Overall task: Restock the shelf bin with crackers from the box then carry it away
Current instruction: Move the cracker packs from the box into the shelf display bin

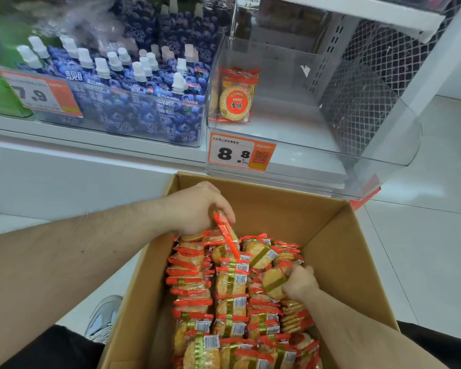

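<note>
Head view: both hands reach into the box of cracker packs. Left hand pinches one pack with curled fingers, lifted above the rest; right hand grips another pack. Above, the clear bin holds one upright cracker pack.

White shelf carries clear bin, pouch tray.
</note>
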### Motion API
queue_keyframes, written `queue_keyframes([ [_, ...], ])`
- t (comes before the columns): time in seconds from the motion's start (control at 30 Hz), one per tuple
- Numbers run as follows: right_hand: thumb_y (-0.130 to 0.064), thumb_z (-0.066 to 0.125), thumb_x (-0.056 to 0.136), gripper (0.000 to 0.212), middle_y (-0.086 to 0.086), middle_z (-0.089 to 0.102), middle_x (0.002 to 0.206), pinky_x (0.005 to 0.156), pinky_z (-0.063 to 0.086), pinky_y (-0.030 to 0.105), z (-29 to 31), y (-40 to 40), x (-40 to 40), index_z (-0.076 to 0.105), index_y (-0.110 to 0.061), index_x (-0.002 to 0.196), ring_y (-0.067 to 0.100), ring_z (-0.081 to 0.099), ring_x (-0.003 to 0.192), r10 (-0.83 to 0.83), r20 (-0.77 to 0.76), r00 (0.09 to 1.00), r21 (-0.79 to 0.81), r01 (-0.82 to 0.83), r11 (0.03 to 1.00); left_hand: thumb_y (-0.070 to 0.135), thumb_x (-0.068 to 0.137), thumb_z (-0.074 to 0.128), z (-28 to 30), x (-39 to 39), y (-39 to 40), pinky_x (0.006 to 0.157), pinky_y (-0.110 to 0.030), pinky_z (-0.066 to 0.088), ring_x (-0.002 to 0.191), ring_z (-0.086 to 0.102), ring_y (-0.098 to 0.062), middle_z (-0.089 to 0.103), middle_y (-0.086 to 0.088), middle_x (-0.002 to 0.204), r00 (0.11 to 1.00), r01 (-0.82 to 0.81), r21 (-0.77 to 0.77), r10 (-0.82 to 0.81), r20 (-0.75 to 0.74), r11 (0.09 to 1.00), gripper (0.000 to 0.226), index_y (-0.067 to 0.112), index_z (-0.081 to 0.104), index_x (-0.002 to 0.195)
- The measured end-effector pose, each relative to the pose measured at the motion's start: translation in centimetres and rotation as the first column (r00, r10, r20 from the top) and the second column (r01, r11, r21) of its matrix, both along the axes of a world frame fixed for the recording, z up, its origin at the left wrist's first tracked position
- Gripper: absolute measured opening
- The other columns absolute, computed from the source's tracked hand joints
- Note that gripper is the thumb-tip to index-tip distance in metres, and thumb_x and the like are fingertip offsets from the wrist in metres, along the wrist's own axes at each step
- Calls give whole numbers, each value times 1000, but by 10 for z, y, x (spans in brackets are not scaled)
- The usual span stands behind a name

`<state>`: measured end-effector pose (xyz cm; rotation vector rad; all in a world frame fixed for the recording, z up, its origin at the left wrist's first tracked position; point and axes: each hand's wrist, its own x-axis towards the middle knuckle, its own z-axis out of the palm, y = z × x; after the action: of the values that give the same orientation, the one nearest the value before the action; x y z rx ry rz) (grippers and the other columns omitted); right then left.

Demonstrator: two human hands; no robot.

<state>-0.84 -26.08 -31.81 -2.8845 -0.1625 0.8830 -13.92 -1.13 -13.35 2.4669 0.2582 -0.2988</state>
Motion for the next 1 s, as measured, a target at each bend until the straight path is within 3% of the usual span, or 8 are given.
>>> queue_keyframes([
  [0.13, -15, 62, 86, 27, 8, 31, 140, 91, 50, 30, 8, 0, -9, 61, -24, 111, 22, 58, 102, 202, 25, 979, -69, -200, 977, 2, 88, 57, 0, -1, 0, 93, -35, 52, 107, 61, -9, 64, 13, 119, 998, 36, -43, -39, -53, 998, 43, 44, 68, 89],
  [0.3, -36, 58, 88, 23, -1, 60, 91, 69, 43, 27, 46, 13, -3, 44, -23, 75, 22, 61, 88, 402, 55, 914, -54, -399, 915, -8, 85, 43, 11, -6, -2, 99, -33, 50, 110, 60, -14, 66, 2, 119, 988, -105, -265, 71, -134, 959, 45, 19, 75, 99],
  [0.4, -32, 53, 93, 17, 6, 64, 101, 71, 49, 32, 80, 22, 1, 46, -17, 95, 27, 63, 93, 490, 120, 863, -43, -489, 871, 9, 90, 56, 17, -8, 1, 90, -30, 55, 102, 65, -18, 71, -2, 110, 967, -252, -501, 197, -161, 828, 22, 4, 75, 100],
  [0.47, -32, 49, 94, 16, 7, 65, 99, 70, 51, 36, 103, 22, -1, 43, -18, 99, 29, 64, 90, 539, 239, 808, -38, -547, 836, 24, 91, 62, 15, -9, 5, 85, -24, 52, 100, 66, -12, 71, 4, 111, 968, -252, -488, 225, -114, 836, 19, 11, 77, 95],
  [0.53, -31, 46, 95, 12, 3, 62, 96, 68, 49, 34, 125, 19, -10, 41, -21, 96, 28, 64, 89, 578, 394, 715, -48, -612, 789, 11, 85, 69, 13, -9, 6, 75, -16, 48, 107, 61, -6, 61, 12, 124, 972, -229, -427, 232, -46, 875, 18, 17, 76, 100],
  [0.7, -28, 44, 88, 5, 4, 55, 138, 70, 57, 32, 151, -4, -31, 45, -25, 92, 24, 68, 97, 539, 709, 455, 18, -776, 631, -13, 75, 69, 10, -9, 1, 86, -28, 56, 109, 61, -14, 58, 4, 131, 962, -249, -504, 270, -33, 827, 77, 28, 50, 138],
  [0.8, -24, 48, 77, 19, 9, 61, 131, 67, 52, 20, 158, -16, -33, 29, -30, 78, 21, 70, 90, 476, 798, 370, 86, -851, 518, -18, 75, 66, 10, -9, -3, 76, -26, 56, 109, 62, -14, 61, 2, 127, 956, -260, -612, 287, -56, 747, 76, 31, 54, 131],
  [1.0, -16, 63, 76, 25, 16, 61, 124, 78, 58, 34, 161, -13, -41, 39, -21, 80, 27, 62, 107, 330, 909, 254, 102, -905, 414, -23, 77, 62, 13, -13, -15, 65, -17, 49, 104, 65, -11, 65, 5, 122, 934, -269, -726, 355, -37, 633, 70, 32, 58, 121],
])
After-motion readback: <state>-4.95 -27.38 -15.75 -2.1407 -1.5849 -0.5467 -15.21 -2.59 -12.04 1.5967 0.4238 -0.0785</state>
